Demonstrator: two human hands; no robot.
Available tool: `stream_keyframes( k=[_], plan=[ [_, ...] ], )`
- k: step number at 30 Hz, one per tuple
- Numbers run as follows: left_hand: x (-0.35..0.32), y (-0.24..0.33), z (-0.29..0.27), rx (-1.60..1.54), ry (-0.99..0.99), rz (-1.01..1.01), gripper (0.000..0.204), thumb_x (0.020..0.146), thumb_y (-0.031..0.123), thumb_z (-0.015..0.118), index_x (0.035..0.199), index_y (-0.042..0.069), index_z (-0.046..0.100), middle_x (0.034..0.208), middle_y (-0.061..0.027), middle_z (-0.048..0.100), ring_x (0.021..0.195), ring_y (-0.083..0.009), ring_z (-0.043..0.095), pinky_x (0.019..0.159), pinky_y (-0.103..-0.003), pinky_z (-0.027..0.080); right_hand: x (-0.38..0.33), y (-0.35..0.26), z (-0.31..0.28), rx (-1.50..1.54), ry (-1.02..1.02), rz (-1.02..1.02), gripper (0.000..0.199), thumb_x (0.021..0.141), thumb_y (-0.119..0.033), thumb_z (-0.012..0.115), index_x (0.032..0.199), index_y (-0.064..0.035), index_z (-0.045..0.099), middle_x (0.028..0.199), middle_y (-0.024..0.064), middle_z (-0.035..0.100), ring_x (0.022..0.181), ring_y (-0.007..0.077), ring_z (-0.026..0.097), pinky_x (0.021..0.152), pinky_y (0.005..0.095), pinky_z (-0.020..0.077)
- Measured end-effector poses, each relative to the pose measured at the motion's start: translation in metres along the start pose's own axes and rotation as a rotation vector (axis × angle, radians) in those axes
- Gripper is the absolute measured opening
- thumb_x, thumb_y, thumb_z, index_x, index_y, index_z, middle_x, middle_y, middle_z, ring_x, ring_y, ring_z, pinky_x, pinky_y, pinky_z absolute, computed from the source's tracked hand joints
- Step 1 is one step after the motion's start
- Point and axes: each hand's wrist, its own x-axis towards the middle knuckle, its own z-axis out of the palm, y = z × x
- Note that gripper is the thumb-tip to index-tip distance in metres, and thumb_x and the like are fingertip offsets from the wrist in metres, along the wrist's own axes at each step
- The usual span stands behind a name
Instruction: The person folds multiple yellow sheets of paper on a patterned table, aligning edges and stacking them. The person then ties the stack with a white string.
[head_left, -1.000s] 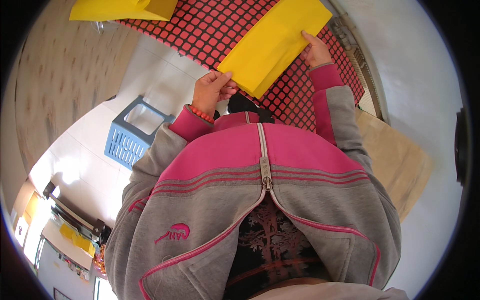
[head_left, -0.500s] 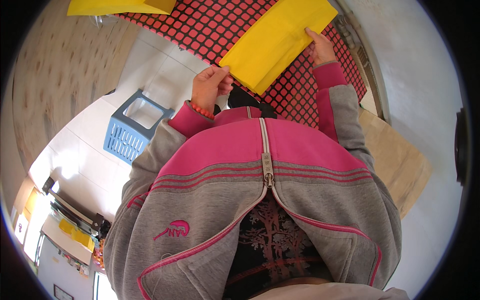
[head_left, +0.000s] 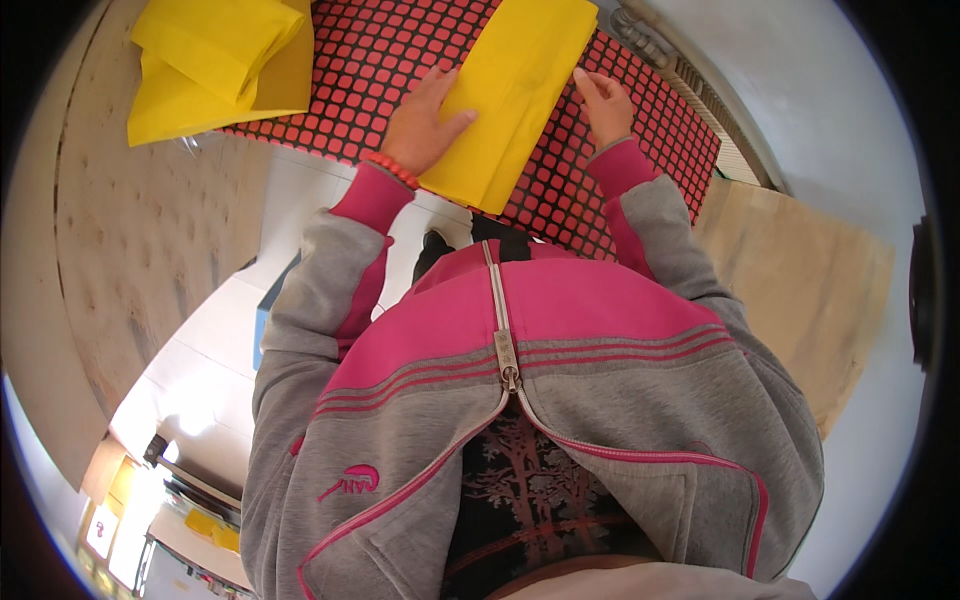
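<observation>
A folded yellow sheet [head_left: 515, 95], soft like cloth, lies lengthwise on a table covered in a red and black patterned cloth [head_left: 365, 75]. My left hand [head_left: 422, 125], with a red bead bracelet at the wrist, rests along the sheet's left edge. Its fingers are stretched out on the tablecloth and its thumb lies over the yellow material. At the opposite edge is my right hand [head_left: 605, 108], thumb and forefinger brought together at the sheet's border. Whether any material sits between those fingertips is hard to make out.
More folded yellow material [head_left: 220, 70] lies at the table's far left corner, overhanging the edge. A blue plastic stool [head_left: 268, 305] shows partly behind my left sleeve. Wooden boards stand left [head_left: 160, 240] and right [head_left: 790, 270]; a white wall [head_left: 830, 130] runs along the right.
The yellow sheet has come down onto the table and turned more upright in view. My left hand has gone from pinching its near corner to lying flat at its left edge.
</observation>
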Motion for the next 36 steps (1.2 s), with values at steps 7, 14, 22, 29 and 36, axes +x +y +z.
stream_keyframes(
  k=[7, 14, 22, 29, 36],
  plan=[
    [0.016, 0.033, 0.026, 0.478, -0.118, 0.262, 0.073, 0.088, 0.045, 0.062, 0.145, 0.005, 0.04, 0.153, -0.0243, 0.029, 0.144, -0.0368, 0.026, 0.114, -0.055, 0.023, -0.036, -0.019, 0.008, -0.404, 0.02, -0.811, 0.048, 0.087, -0.023, 0.069, 0.127, 0.0003, 0.056, 0.134, 0.02, 0.054, 0.126, 0.0358, 0.05, 0.105, 0.0421, 0.0409],
    [0.013, 0.043, 0.029, 0.538, -0.125, 0.272, 0.073, 0.087, 0.049, 0.061, 0.144, 0.007, 0.042, 0.153, -0.0229, 0.031, 0.144, -0.0355, 0.025, 0.115, -0.055, 0.018, -0.042, -0.016, 0.017, -0.628, -0.146, -0.777, 0.047, 0.087, -0.022, 0.069, 0.127, 0.0, 0.057, 0.136, 0.0212, 0.053, 0.127, 0.0359, 0.05, 0.105, 0.0423, 0.0407],
    [-0.015, 0.023, -0.015, 0.13, 0.25, 0.128, 0.041, 0.092, 0.033, 0.062, 0.122, 0.004, 0.061, 0.124, -0.0175, 0.06, 0.113, -0.0298, 0.058, 0.099, -0.044, 0.043, -0.039, -0.002, -0.017, -0.304, -0.067, -0.659, 0.036, 0.095, -0.025, 0.064, 0.122, -0.0005, 0.06, 0.121, 0.0131, 0.062, 0.111, 0.0251, 0.059, 0.095, 0.0368, 0.0477],
    [-0.143, -0.078, -0.067, -0.291, 0.539, -0.432, 0.022, 0.092, 0.021, 0.063, 0.1, 0.002, 0.066, 0.082, -0.0083, 0.07, 0.073, -0.0156, 0.069, 0.066, -0.03, 0.053, -0.062, 0.066, -0.048, 0.008, -0.196, -0.126, 0.026, 0.099, -0.028, 0.059, 0.104, -0.0027, 0.064, 0.093, 0.0054, 0.067, 0.078, 0.0115, 0.062, 0.067, 0.0279, 0.0509],
    [-0.234, -0.164, -0.113, -0.555, 0.894, -0.838, 0.021, 0.093, 0.021, 0.06, 0.098, 0.001, 0.065, 0.079, -0.0098, 0.071, 0.061, -0.0139, 0.065, 0.055, -0.025, 0.049, -0.078, 0.111, -0.045, -0.085, -0.1, -0.065, 0.032, 0.103, -0.031, 0.048, 0.095, -0.0036, 0.063, 0.075, 0.0014, 0.061, 0.058, 0.0084, 0.055, 0.049, 0.0229, 0.0415]
  ],
)
